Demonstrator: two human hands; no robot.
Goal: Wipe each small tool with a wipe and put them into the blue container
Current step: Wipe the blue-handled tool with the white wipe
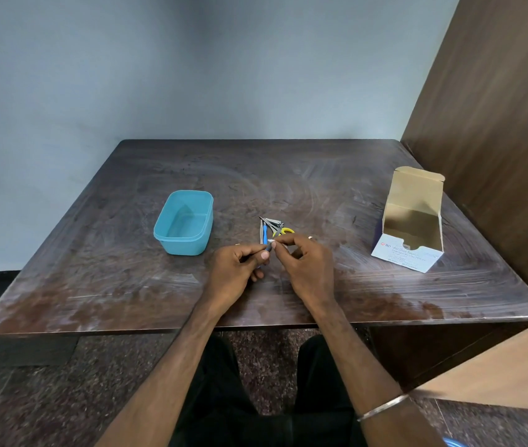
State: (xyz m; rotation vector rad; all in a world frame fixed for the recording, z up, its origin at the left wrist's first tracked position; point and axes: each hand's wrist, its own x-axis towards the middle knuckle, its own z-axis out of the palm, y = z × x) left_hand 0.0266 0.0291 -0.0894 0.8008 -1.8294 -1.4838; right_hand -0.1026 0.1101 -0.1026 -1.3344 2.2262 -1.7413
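We hold a blue-handled tool (pixel 265 237) in our left hand (pixel 238 269), fingers curled round its lower end, the shaft pointing away from us over the table (pixel 95 285). Our right hand (pixel 307 262) pinches a small white wipe (pixel 271 242) between thumb and fingertips, pressed against the tool just above the left thumb. Both hands sit near the table's middle, close to the front edge. Just beyond the hands lie the other tools, touching or overlapping in a small cluster: a nail clipper (pixel 274 222), yellow-handled scissors (pixel 285 231) and a thin metal piece (pixel 261 232) that we cannot identify. The blue container (pixel 163 235) stands to the left of the cluster, apart from it, open, nothing visible inside. An open swab box (pixel 404 256) stands well to the right, flap raised, its contents hidden in shadow. A metal bangle (pixel 382 408) circles the right forearm and a ring (pixel 310 237) shows on a right finger.
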